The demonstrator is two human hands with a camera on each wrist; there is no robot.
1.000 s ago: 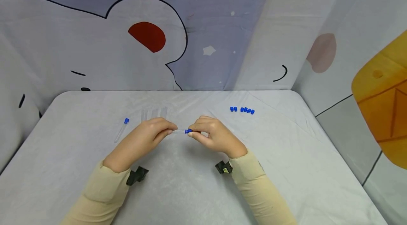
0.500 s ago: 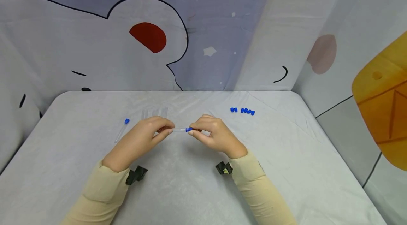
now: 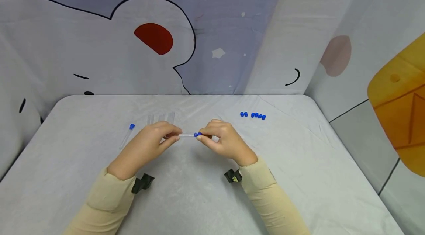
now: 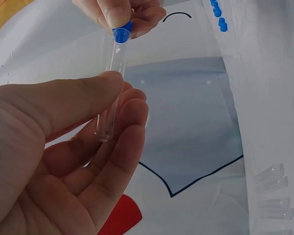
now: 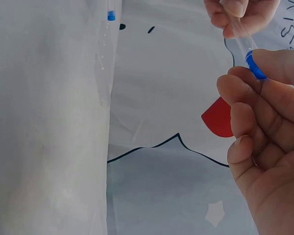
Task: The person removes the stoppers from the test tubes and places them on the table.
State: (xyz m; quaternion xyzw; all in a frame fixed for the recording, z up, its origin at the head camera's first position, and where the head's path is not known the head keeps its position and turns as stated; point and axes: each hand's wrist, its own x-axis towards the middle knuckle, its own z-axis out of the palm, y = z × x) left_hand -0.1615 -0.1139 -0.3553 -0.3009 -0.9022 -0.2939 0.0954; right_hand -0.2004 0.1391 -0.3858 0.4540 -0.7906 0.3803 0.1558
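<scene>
My left hand (image 3: 153, 141) pinches a clear test tube (image 4: 118, 61) between thumb and fingers, with the tube's rounded end lying over the curled fingers in the left wrist view. At the tube's other end, my right hand (image 3: 229, 142) grips a blue cap (image 5: 256, 66) between thumb and forefinger. Cap and tube meet at the mouth, and in the head view the tube lies level between both hands above the table. A second test tube (image 3: 125, 138) with a blue cap on it rests on the table left of my left hand.
Several uncapped clear tubes (image 3: 170, 117) lie behind my left hand, partly hidden by it. Toward the back right sits a row of several loose blue caps (image 3: 256, 114). A white cloth covers the table (image 3: 186, 198), which ends at a printed fabric backdrop (image 3: 232, 43).
Both hands have risen slightly in the head view with the tube between them. My left fingers have shifted a little on the tube, while the right hand keeps its grip on the cap.
</scene>
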